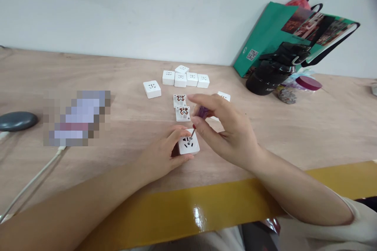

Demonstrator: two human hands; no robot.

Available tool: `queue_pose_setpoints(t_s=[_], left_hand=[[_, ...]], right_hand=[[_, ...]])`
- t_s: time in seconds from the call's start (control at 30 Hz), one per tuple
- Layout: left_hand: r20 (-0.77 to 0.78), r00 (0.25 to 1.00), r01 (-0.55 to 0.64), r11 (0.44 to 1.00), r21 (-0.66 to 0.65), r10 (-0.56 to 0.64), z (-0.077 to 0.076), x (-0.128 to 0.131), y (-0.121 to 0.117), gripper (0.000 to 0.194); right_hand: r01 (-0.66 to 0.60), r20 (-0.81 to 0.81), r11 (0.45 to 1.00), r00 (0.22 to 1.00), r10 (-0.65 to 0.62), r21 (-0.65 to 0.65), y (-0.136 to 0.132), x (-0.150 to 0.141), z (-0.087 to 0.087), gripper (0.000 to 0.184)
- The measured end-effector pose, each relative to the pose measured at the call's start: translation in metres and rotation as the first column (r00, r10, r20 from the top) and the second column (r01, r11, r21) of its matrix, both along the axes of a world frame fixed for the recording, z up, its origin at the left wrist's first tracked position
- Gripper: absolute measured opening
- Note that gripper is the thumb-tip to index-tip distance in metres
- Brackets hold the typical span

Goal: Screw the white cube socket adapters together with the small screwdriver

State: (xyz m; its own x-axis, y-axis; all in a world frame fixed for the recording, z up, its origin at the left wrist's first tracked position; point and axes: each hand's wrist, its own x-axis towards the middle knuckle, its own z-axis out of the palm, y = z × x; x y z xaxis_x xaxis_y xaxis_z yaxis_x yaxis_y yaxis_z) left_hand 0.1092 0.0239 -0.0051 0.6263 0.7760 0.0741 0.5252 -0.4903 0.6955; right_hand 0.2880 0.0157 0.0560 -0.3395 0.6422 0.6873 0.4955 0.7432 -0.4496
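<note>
On the table in front of me lies a white power socket (193, 149) with its slotted face up. My left hand (167, 150) grips it by the edges, fingers on the far side and thumb on the near side. A screwdriver (202, 112) with a purple handle is held in my right hand (232, 131). It leans to the right, and its tip meets the middle of the socket's face. Just beyond, two open socket halves (183, 113) show copper-coloured contacts. More white pieces (224, 96) lie partly hidden behind my right hand.
Several closed white sockets (180, 80) stand in a cluster farther back, with another socket (152, 89) to their left. At the back right are a black bottle (269, 74), a green bag (256, 43) and a jar (290, 93). A blurred-out phone (81, 115) with a cable lies left.
</note>
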Motion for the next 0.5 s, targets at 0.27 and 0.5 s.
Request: queue_pose_setpoints(t_s=[0.27, 0.5], left_hand=[[-0.008, 1.000, 0.000, 1.000, 0.015, 0.000, 0.0000, -0.0001, 0.0000, 0.037], [-0.006, 1.000, 0.012, 1.000, 0.012, -0.012, -0.0009, -0.0002, 0.0000, 0.041]], right_hand=[[0.066, 0.041, 0.998, 0.997, -0.067, 0.024, 0.0033, 0.0011, 0.0010, 0.022], [-0.057, -0.018, 0.995, 0.998, 0.056, -0.080, -0.0004, 0.0023, 0.0009, 0.032]])
